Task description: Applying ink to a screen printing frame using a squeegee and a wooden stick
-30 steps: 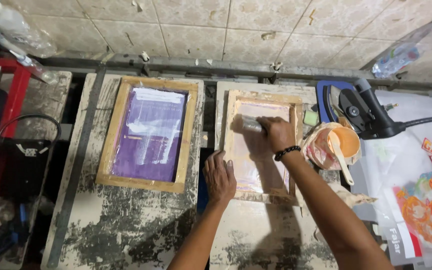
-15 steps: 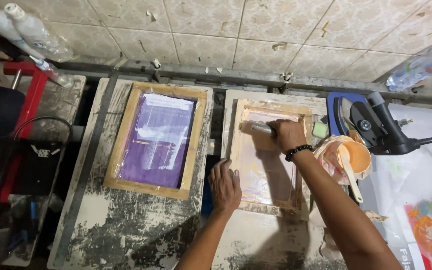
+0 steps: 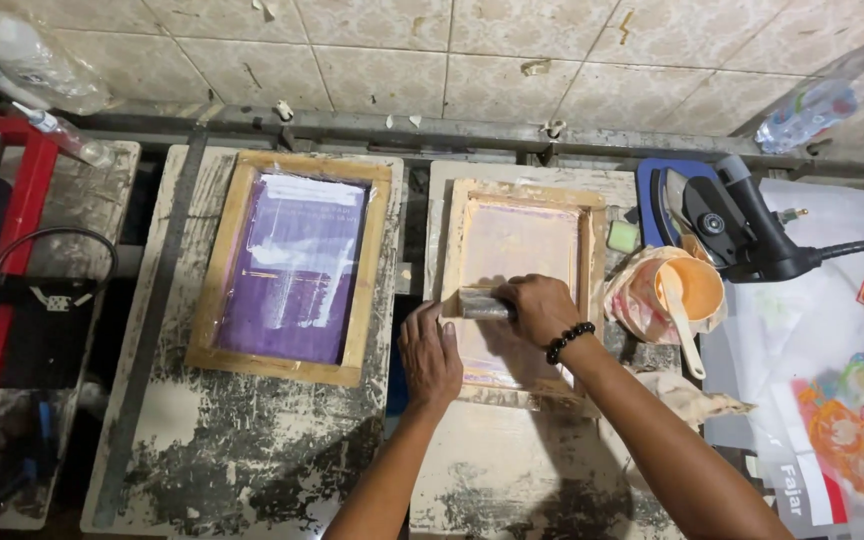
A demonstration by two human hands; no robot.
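Squeegee in fist, the person's right hand was clenched around the blade's handle about midway down the pale screen-printing frame, the tool lying flat across the mesh. The left hand held nothing; it lay open, palm down, on the frame's near left corner, just below and to the left of the grip, seemingly pinning the wooden edge to the paint-crusted board.

Judged from where the blade sat, the pull looked roughly half done: the stretch of mesh above the grip appeared covered, while the strip between the grip and the frame's near rail remained to be swept. Whether ink had gone through to anything beneath could not be told, since the screen hid it.

To the right of the grip, well within reach, stood a tub of orange ink wrapped in plastic, a pale spatula resting in it, with a black heat gun just beyond and printed sheets spread further out. To the left of the grip, on a separate board, a second frame with a purple screen lay untouched, no tool on it. A beaded black bracelet circled the working wrist.
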